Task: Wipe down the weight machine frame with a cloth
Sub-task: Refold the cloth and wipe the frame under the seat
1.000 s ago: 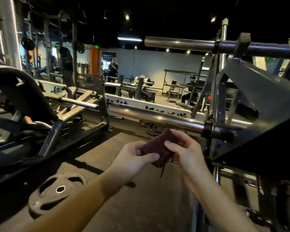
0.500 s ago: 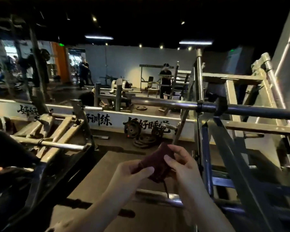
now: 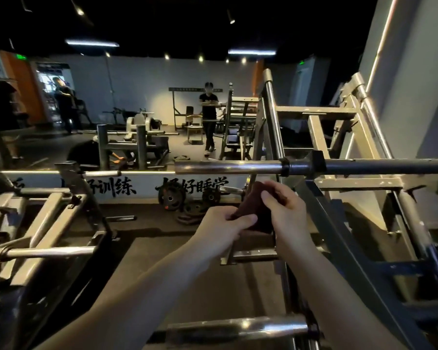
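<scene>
A dark maroon cloth point(image 3: 253, 207) is held between both hands in mid-air at the centre of the view. My left hand point(image 3: 220, 227) pinches its lower left part with thumb and curled fingers. My right hand point(image 3: 285, 210) grips its right side from above. The weight machine frame point(image 3: 339, 188) of grey and beige steel beams stands just right of and behind the hands. Its chrome loading bar point(image 3: 228, 167) runs level a little above the cloth. The cloth touches no part of the frame.
A second chrome bar end point(image 3: 238, 327) sticks out low in front of me. Another machine point(image 3: 48, 223) with a bar stands at left. Weight plates point(image 3: 187, 198) lie by a low lettered white wall. People stand in the far room.
The view has swung right and upward, bringing the frame and its upper bar into fuller sight. Both hands keep hold of the cloth and have risen closer to the bar.
</scene>
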Available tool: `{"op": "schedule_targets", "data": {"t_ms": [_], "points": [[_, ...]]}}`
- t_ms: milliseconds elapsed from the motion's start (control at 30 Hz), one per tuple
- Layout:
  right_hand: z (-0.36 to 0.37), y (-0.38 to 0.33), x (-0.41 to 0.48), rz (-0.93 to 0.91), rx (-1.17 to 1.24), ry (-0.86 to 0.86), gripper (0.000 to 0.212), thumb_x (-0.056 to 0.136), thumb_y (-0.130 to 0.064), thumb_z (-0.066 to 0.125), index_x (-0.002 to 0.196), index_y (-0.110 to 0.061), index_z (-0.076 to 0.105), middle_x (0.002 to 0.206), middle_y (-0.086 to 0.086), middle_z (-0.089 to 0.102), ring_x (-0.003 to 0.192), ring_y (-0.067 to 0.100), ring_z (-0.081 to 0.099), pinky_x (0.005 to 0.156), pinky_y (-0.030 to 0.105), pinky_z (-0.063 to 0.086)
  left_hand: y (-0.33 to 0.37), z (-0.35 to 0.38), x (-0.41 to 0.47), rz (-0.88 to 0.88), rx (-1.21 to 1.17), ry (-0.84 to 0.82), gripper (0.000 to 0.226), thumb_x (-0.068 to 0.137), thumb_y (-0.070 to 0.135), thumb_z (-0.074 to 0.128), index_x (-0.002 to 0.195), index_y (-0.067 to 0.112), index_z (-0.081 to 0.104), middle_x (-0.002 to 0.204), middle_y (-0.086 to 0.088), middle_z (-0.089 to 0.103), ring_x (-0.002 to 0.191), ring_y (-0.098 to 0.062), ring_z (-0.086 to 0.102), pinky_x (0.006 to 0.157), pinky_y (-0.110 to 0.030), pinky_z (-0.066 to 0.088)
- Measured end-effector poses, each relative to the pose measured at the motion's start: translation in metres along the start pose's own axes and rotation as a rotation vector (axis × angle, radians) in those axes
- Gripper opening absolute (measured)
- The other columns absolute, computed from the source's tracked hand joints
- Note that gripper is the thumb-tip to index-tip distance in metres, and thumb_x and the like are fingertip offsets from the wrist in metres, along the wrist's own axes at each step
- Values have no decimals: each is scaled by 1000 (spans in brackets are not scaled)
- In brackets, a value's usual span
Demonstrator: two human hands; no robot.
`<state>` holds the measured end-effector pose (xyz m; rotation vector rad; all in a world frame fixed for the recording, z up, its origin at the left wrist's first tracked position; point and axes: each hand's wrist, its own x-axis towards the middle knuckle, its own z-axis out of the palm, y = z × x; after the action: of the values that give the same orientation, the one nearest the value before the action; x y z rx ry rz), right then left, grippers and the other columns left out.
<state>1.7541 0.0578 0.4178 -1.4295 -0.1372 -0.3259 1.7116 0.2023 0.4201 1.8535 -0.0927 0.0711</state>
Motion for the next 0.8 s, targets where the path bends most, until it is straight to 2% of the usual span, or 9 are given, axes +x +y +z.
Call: {"op": "schedule_targets", "data": {"t_ms": [67, 167, 333, 400, 500, 600, 667, 733, 800], "points": [[3, 7, 32, -20, -47, 5, 25, 99, -18, 62, 121, -30, 62, 119, -4, 62, 113, 20, 62, 88, 47, 60, -3, -14, 29, 28, 43, -62, 18, 94, 35, 71, 100, 19, 77, 91, -1, 78, 86, -12, 74, 81, -27, 57], [9, 21, 91, -74, -176, -45, 21, 101, -17, 59, 118, -29, 61, 120, -4, 61, 112, 17, 61, 86, 46, 60, -12, -48, 74, 96, 281, 1, 14, 94, 35, 71, 104, 27, 75, 98, 10, 76, 88, 2, 68, 78, -13, 49], [32, 38, 187, -186, -454, -94, 18, 103, -20, 55, 117, -30, 62, 118, -5, 60, 108, 13, 60, 73, 25, 55, -21, -123, 145, 155, 624, 120, 24, 95, 40, 69, 119, 35, 66, 108, 19, 68, 100, 5, 60, 92, -22, 48], [44, 41, 217, -249, -606, -135, 21, 103, -22, 57, 121, -30, 62, 117, -9, 61, 110, 10, 59, 84, 29, 55, -24, -141, 174, 240, 760, 110, 30, 94, 41, 69, 123, 37, 65, 114, 21, 65, 107, 4, 57, 97, -23, 47], [65, 44, 251, -335, -835, -120, 26, 101, -21, 60, 126, -25, 64, 121, -8, 62, 117, 10, 55, 100, 28, 42, -34, -151, 211, 420, 979, 83, 35, 95, 47, 65, 128, 39, 60, 124, 19, 54, 119, 0, 46, 103, -23, 38], [74, 52, 279, -304, -1018, -86, 28, 101, -22, 59, 129, -22, 62, 118, -6, 54, 112, 13, 56, 97, 29, 46, -44, -162, 241, 495, 1026, 121, 44, 93, 56, 62, 133, 39, 56, 122, 18, 48, 117, -3, 39, 97, -22, 29], [73, 64, 287, -228, -1011, -30, 31, 101, -26, 59, 132, -25, 54, 116, -3, 56, 99, 14, 64, 80, 30, 59, -53, -176, 258, 497, 1004, 121, 46, 89, 62, 63, 130, 39, 58, 120, 19, 47, 114, -1, 38, 93, -22, 27], [73, 71, 289, -132, -922, 60, 32, 102, -28, 59, 132, -24, 48, 109, 0, 59, 84, 14, 67, 61, 29, 61, -62, -190, 273, 495, 972, 91, 50, 87, 67, 63, 127, 39, 60, 117, 21, 47, 111, 1, 37, 91, -23, 28], [77, 69, 287, -69, -926, -78, 27, 101, -29, 61, 126, -24, 53, 109, 0, 62, 88, 12, 66, 72, 32, 62, -72, -201, 286, 524, 933, 64, 53, 83, 70, 64, 125, 38, 62, 112, 22, 48, 109, 1, 39, 91, -24, 31]]}}
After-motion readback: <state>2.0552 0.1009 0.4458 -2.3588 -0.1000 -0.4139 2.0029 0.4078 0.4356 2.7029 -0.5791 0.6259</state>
